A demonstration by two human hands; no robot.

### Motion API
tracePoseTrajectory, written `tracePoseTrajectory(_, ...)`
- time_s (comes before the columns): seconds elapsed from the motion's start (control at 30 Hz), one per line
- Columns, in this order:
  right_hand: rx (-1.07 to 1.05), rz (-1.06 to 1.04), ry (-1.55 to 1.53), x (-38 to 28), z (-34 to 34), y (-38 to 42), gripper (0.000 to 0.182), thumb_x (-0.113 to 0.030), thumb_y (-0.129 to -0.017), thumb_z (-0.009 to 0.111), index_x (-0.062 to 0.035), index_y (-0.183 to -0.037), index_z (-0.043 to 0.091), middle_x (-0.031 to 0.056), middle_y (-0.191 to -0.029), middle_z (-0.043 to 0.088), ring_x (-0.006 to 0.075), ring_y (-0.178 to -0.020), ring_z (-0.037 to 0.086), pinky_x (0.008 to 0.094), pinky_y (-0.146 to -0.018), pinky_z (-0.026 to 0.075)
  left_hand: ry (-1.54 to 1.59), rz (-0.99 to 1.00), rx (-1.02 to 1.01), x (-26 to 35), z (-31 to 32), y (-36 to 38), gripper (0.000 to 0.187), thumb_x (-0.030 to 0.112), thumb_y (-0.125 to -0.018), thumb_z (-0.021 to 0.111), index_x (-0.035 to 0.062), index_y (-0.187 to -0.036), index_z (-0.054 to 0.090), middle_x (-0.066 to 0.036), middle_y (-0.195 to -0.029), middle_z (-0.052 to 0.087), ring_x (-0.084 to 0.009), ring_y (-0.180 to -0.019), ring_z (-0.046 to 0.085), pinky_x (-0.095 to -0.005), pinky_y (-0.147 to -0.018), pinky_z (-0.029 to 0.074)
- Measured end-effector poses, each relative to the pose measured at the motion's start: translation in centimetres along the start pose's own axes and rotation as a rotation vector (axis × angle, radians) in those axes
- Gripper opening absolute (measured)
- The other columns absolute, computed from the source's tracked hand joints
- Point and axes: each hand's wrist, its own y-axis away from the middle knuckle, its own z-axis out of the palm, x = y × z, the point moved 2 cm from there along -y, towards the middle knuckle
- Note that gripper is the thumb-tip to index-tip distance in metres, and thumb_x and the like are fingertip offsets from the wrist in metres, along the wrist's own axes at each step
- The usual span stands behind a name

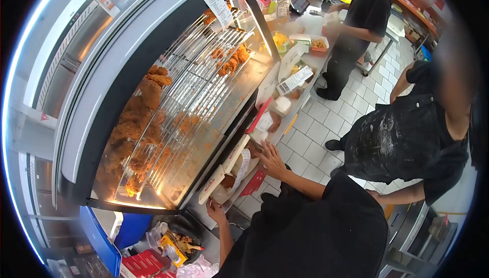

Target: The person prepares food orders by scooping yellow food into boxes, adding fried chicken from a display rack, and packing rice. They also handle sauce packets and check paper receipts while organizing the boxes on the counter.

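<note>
My left hand is at the near corner of an open cardboard food box, its fingers closed on the edge. Inside that box are a wrapped item and some browned food, partly hidden. My right hand lies with spread fingers over the side of a neighbouring open box. A printed receipt lies across the contents between my hands. Further along the counter is another open box with a red edge, holding wrapped food and a white tub.
A lit glass cabinet with fried chicken on wire racks stands left of the counter. Two people in dark clothes are to the right on a tiled floor. Below left are a blue bin and discarded packaging.
</note>
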Motion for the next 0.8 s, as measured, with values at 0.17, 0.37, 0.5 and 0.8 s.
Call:
tracePoseTrajectory(0.17, 0.01, -0.011, -0.003, 3.4, -1.8, 0.4, 0.035, -0.002, -0.072, 0.064, -0.0061, -0.106, 0.058, 0.0228, -0.146, 0.033, 0.0416, -0.138, 0.028, 0.0528, -0.11, 0.026, 0.018, 0.066, 0.171, -1.7, 0.3, 1.1, 0.035, 0.024, -0.101, 0.048, 0.0037, -0.13, 0.049, -0.011, -0.117, 0.059, -0.0198, -0.097, 0.059, -0.0355, -0.078, 0.051)
tracePoseTrajectory(0.37, 0.379, 0.115, -0.075, 11.3, -8.7, -4.5, 0.029, 0.004, -0.075, 0.057, -0.0033, -0.104, 0.058, 0.0207, -0.135, 0.046, 0.0396, -0.133, 0.036, 0.0506, -0.106, 0.03, 0.032, 0.146, 0.721, 4.0, 2.7, 4.7, 0.023, 0.026, -0.101, 0.043, 0.0046, -0.098, 0.049, -0.004, -0.089, 0.05, -0.0129, -0.079, 0.049, -0.0247, -0.063, 0.037)
tracePoseTrajectory(0.5, 0.589, 0.127, -0.105, 14.3, -14.1, -10.4, 0.022, 0.002, -0.081, 0.056, -0.001, -0.102, 0.057, 0.0206, -0.131, 0.049, 0.0384, -0.125, 0.042, 0.0473, -0.104, 0.032, 0.125, 0.462, 0.433, 13.5, 11.3, 5.4, 0.017, 0.018, -0.1, 0.045, 0.0029, -0.095, 0.052, -0.005, -0.088, 0.052, -0.0129, -0.074, 0.049, -0.0263, -0.065, 0.041)
tracePoseTrajectory(0.8, 0.86, -0.412, -0.301, 9.8, -28.9, -34.2, 0.015, -0.004, -0.086, 0.06, -0.0029, -0.101, 0.064, 0.0109, -0.1, 0.065, 0.0272, -0.091, 0.06, 0.0357, -0.083, 0.046, 0.127, 0.718, -0.567, 30.9, 28.2, 2.5, 0.012, 0.005, -0.095, 0.054, -0.0033, -0.102, 0.06, -0.014, -0.121, 0.054, -0.0166, -0.092, 0.06, -0.0279, -0.082, 0.049)
